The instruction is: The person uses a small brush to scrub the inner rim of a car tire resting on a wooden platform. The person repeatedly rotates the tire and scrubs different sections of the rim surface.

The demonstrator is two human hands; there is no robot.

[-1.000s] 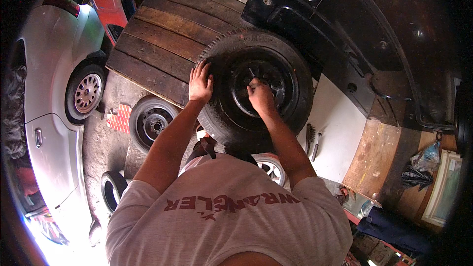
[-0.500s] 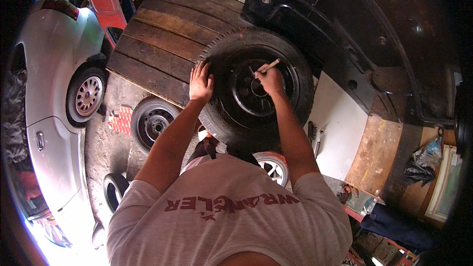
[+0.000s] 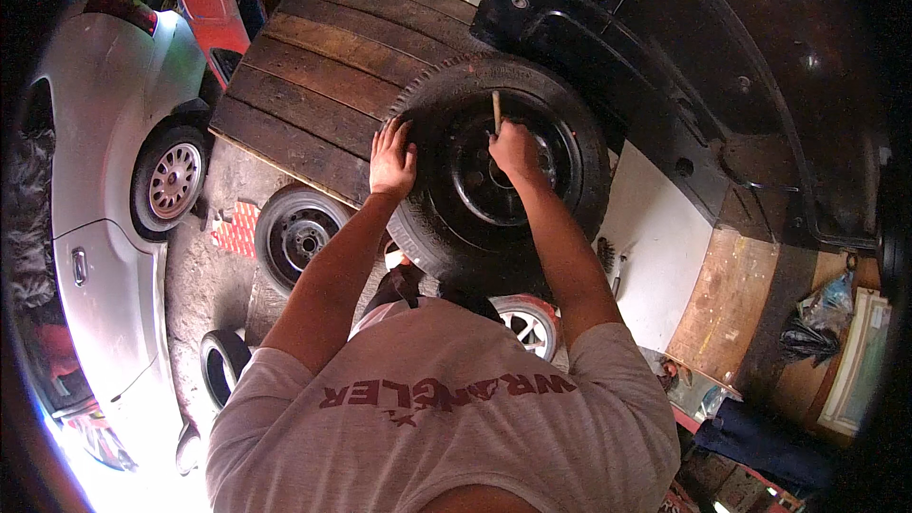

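A large black tyre (image 3: 445, 245) lies flat on the wooden plank table, with a glossy black steel wheel (image 3: 472, 199) inside it. My left hand (image 3: 391, 160) rests on the tyre's left sidewall, fingers stretched out. Over the upper part of the wheel, my right hand (image 3: 515, 149) is closed round a slim tool with a pale wooden handle (image 3: 497, 111). The handle points away from me; the tool's working end is hidden by the hand and too dark to make out.
The plank table (image 3: 328, 76) extends to the left and far side. A black vehicle panel (image 3: 646, 66) stands at far right, beside a white board (image 3: 655, 247). Another wheel (image 3: 302, 239) and a loose tyre (image 3: 224, 368) lie lower left, near a silver car (image 3: 109, 256).
My right hand has shifted slightly left on the wheel, and the tool's handle has swung from leaning right to pointing straight away from me. My left hand stays on the tyre.
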